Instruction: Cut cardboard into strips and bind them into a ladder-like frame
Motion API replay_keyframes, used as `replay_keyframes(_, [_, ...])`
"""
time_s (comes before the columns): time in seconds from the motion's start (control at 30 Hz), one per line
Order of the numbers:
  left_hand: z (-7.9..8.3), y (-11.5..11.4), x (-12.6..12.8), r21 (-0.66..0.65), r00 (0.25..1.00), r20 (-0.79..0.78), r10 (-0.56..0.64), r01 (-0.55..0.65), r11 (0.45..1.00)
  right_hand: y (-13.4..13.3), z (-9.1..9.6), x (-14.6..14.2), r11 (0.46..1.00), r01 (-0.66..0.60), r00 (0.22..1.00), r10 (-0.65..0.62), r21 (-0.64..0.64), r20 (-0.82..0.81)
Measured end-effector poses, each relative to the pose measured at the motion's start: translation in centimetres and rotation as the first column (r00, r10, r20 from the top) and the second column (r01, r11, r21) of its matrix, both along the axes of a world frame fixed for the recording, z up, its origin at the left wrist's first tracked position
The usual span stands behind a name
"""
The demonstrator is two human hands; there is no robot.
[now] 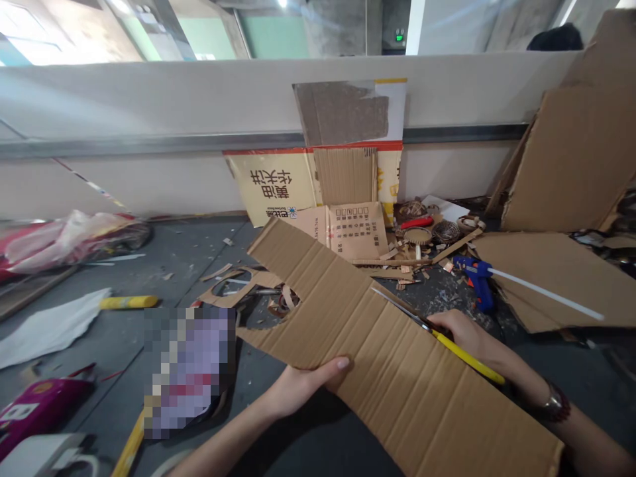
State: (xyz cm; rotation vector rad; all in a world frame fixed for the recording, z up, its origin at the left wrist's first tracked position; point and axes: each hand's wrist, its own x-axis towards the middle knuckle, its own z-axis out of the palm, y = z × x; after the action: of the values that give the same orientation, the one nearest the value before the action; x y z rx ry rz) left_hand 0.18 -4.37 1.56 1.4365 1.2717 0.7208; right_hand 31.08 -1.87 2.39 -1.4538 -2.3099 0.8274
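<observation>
A long strip of corrugated cardboard (377,344) runs diagonally across my view, with curved cut-outs along its far left end. My left hand (308,387) grips its near edge, thumb on top. My right hand (462,338) is shut on the yellow handles of a pair of scissors (427,324). The scissors lie over the cardboard, their thin metal blades pointing up and left across it. The lower blade is hidden, so I cannot tell whether it is under the sheet.
A blue hot glue gun (477,281) with a white glue stick lies on cardboard at right. Small woven baskets (446,232) and scraps sit beyond it. Large cardboard sheets (571,159) lean on a low wall (149,112). A pixelated object (189,371) and pink bag (40,411) lie left.
</observation>
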Motion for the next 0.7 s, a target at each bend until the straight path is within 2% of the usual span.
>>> replay_keyframes(0.17, [-0.48, 0.44, -0.41, -0.077, 0.999, 0.032, -0.013, 0.016, 0.997, 0.44, 0.24, -0.1, 1.0, -0.001, 0.998, 0.002, -0.004, 0.061])
replay_keyframes(0.4, [0.22, 0.33, -0.22, -0.186, 0.994, 0.084, -0.071, 0.085, 0.979, 0.73, -0.58, 0.3, 1.0, -0.015, 0.999, 0.014, -0.028, -0.041])
replay_keyframes(0.53, [0.29, 0.17, 0.17, -0.326, 0.981, 0.17, -0.098, 0.149, 0.934, 0.77, -0.62, 0.3, 0.998, -0.02, 0.999, 0.017, -0.053, -0.051])
replay_keyframes(0.7, [0.15, 0.17, 0.18, -0.355, 0.96, 0.217, -0.179, 0.248, 0.901, 0.88, -0.69, 0.34, 0.998, -0.023, 0.999, 0.021, -0.056, -0.043])
